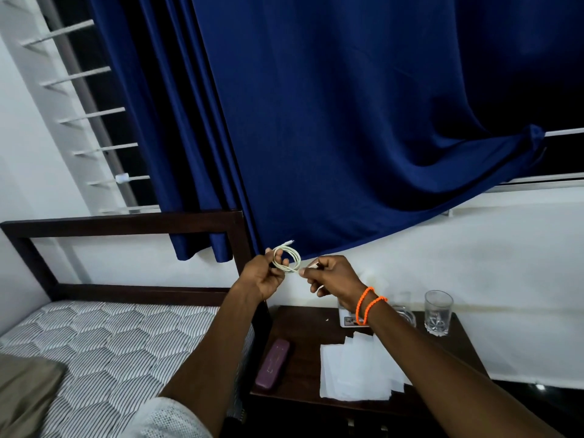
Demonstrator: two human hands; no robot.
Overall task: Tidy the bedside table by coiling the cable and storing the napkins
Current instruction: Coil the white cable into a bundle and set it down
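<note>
Blue curtain [347, 121] hung across window, lower corner caught on white sill [537, 181]; white window bars [94, 112] seen at left; dark wooden headboard [126, 226] set against white wall; striped hexagon-patterned mattress [110, 343] laid below, olive pillow [22, 390] at near corner; purple case [273, 363] laid flat near bed; clear drinking glass [438, 312] stood upright near wall
</note>
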